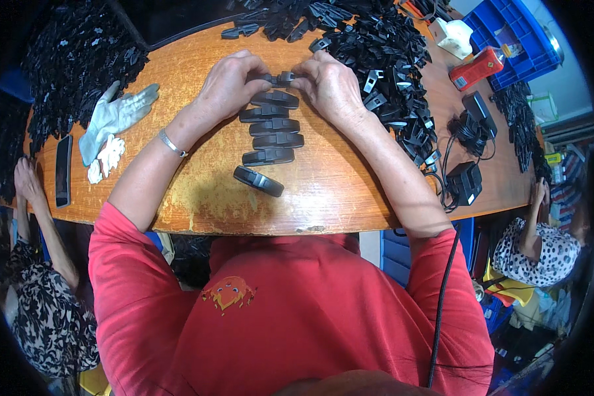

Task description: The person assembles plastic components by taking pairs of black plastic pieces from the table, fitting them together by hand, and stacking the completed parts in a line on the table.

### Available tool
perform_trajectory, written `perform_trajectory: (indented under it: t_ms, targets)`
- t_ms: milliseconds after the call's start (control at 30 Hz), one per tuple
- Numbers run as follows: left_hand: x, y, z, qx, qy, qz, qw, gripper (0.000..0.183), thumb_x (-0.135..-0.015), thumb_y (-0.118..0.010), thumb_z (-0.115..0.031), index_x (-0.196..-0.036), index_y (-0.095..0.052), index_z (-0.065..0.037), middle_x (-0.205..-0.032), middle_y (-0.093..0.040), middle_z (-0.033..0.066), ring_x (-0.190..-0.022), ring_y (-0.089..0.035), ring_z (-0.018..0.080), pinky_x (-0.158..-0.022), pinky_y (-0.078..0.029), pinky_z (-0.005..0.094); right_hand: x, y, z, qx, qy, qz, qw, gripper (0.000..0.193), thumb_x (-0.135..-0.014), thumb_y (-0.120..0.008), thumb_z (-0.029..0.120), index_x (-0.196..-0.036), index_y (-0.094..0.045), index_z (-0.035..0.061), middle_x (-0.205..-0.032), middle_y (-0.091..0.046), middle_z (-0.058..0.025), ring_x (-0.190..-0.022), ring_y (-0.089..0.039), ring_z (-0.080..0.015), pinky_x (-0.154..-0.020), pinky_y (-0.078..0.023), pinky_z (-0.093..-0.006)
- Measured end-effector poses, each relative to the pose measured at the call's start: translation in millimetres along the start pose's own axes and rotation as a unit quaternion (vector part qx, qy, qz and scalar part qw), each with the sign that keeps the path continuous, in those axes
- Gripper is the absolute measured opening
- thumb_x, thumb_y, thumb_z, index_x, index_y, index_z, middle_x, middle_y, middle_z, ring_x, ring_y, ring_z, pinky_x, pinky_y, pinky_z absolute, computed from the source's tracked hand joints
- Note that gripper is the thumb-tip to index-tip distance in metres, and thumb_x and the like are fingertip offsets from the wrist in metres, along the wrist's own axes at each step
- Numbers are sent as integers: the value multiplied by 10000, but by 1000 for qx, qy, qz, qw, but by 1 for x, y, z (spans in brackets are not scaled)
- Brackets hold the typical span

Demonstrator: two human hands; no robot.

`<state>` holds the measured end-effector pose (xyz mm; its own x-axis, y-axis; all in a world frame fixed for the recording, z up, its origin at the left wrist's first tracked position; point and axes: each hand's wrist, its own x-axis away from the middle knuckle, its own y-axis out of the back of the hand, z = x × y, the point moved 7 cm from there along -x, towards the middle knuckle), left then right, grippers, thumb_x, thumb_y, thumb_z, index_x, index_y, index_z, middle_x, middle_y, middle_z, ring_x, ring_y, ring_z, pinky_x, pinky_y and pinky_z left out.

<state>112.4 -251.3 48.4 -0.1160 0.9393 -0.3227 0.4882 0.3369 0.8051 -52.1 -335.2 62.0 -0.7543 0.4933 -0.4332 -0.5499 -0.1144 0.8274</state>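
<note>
My left hand [228, 87] and my right hand [332, 84] meet near the middle of the table, closed on the two ends of a small black plastic part [284, 80]. Its exact kind is partly hidden by the fingers. Just below it, a column of several oblong black plastic pieces with rounded ends [274, 126] runs toward me, each lying crosswise with a raised block at its middle. The nearest piece [259, 181] lies tilted, apart from the others. Beside my right hand spreads a heap of loose black plastic parts [393, 79].
Another black heap [79, 59] covers the far left. A grey-white glove [112, 122] and a phone [63, 171] lie left. Rightward are a black adapter [464, 183], coiled cable [468, 135], red box [478, 68] and blue crate [508, 39]. Co-workers sit at both sides.
</note>
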Motion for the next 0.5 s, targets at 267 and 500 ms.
perform_trajectory:
  t_ms: [267, 500]
  targets:
    - [2, 2, 4, 33, -10, -28, 999, 197, -876, -841, -97, -1019, -765, 14, -962, -703, 134, -892, -700, 295, -800, -551, 391, -7, -6, -13, -10, 68, 4, 998, 241, -877, -846, 160, -1070, -794, 26, -978, -702, -157, -908, -729, -370, -793, -597, -455]
    - [-8, -3, -1, 28, -11, -17, 999, 190, -857, -847, -88, -994, -765, 15, -947, -694, 131, -873, -693, 291, -801, -547, 390, -20, -17, -2, -6, 98, 25, 995, 198, -863, -842, 172, -1011, -805, 46, -968, -714, -134, -849, -724, -375, -773, -594, -455]
